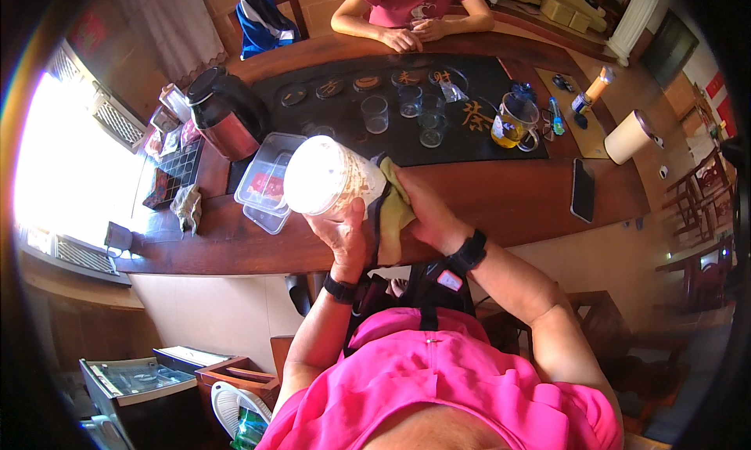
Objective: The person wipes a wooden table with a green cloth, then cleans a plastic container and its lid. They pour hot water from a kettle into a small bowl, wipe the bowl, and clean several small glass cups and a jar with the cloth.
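Observation:
My left hand [343,233] grips the side of a clear plastic tub with a white lid [317,174], held tilted above the table's near edge. My right hand [431,212] presses a yellow-green cloth with a dark border [394,209] against the tub's base end. Light brown bits show through the tub's wall. Stacked clear plastic containers [267,180] lie just left of the tub. Beyond it, on the black inlaid panel [352,148], stand several clear cups, among them one tumbler [375,114], and a glass mug of yellow liquid [513,124].
A large thermos jug [226,118] stands at the left, near a crumpled cloth [188,208]. A phone [582,190] and a beige cylindrical canister [629,137] are at the right. Across the wooden table [499,192], another person rests both hands [413,34] on its far edge.

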The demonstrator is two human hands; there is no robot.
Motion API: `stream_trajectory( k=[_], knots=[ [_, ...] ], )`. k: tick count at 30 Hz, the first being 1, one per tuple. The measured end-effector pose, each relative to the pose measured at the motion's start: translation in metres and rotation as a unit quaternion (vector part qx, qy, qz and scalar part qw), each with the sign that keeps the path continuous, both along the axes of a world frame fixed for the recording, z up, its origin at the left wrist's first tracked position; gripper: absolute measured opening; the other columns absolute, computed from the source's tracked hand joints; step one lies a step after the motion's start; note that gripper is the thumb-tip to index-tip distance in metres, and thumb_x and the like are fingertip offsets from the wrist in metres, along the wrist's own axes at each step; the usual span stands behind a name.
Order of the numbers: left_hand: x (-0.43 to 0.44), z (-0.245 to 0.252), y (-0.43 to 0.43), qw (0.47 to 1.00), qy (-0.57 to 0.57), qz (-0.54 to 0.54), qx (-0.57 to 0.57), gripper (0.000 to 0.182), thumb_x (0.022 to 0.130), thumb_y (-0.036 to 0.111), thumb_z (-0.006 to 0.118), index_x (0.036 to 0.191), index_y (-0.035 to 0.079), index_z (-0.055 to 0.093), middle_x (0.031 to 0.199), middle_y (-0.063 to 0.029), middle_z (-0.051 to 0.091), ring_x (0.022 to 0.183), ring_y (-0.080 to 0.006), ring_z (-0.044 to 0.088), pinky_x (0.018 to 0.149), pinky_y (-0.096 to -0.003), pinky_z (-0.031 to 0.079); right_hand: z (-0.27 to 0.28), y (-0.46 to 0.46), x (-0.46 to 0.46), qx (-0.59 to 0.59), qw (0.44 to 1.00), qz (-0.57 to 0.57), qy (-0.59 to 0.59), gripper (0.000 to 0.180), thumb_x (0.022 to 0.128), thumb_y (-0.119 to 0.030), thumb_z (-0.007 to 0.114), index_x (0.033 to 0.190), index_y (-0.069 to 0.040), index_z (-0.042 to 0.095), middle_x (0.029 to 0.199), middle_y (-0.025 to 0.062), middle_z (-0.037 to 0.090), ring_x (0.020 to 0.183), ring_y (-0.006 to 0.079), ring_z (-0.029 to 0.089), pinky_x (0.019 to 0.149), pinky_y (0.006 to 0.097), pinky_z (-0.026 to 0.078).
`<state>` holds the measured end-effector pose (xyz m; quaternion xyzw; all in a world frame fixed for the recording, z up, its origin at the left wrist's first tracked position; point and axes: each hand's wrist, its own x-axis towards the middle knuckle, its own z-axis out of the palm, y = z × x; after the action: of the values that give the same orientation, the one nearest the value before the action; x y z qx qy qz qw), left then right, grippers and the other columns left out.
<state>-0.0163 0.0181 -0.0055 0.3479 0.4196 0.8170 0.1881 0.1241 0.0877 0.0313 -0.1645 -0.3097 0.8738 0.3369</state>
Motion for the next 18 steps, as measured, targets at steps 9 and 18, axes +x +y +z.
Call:
stream_trajectory(
  k=[9, 18],
  knots=[
    [0.015, 0.010, -0.001, 0.995, 0.091, 0.025, 0.009, 0.094, 0.091, 0.031, 0.078, 0.158, 0.000, 0.020, 0.152, -0.0188, 0.038, 0.139, -0.0291, 0.041, 0.118, -0.0450, 0.033, -0.004, -0.011, 0.002, -0.164, 0.985, 0.024, 0.039, 0.043, 0.110, -0.046, 0.049, 0.132, -0.012, 0.063, 0.122, 0.0068, 0.071, 0.110, 0.0217, 0.069, 0.099, 0.0404, 0.055],
    [-0.020, 0.039, -0.025, 0.974, 0.147, -0.167, -0.048, 0.109, 0.084, 0.036, 0.084, 0.161, -0.002, 0.018, 0.154, -0.0171, 0.040, 0.142, -0.0283, 0.041, 0.119, -0.0444, 0.032, 0.022, 0.000, 0.034, -0.053, 0.996, 0.060, -0.027, 0.055, 0.110, -0.050, 0.041, 0.136, -0.006, 0.060, 0.118, 0.0144, 0.072, 0.096, 0.0274, 0.073, 0.084, 0.0415, 0.062]
  ],
)
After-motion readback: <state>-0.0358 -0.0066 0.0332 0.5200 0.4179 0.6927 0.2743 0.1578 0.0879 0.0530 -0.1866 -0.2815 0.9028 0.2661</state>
